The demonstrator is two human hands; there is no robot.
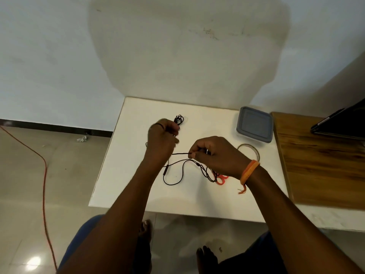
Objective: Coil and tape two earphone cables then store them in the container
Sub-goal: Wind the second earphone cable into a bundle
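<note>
A black earphone cable [178,171] lies in loose loops on the white table [126,175]. My left hand [162,139] and my right hand [215,155] both pinch it, a short stretch pulled taut between them above the table. A second black earphone cable [179,119] sits bunched in a small coil just beyond my left hand. The container [254,124], clear with a grey lid on, stands at the table's back right. A roll of clear tape [249,150] lies in front of it, right of my right hand.
Orange-handled scissors [222,179] lie under my right wrist, tangled near the cable. A wooden board [320,161] adjoins the table on the right, with a dark laptop [343,121] on it. An orange cord [44,175] runs over the floor at left.
</note>
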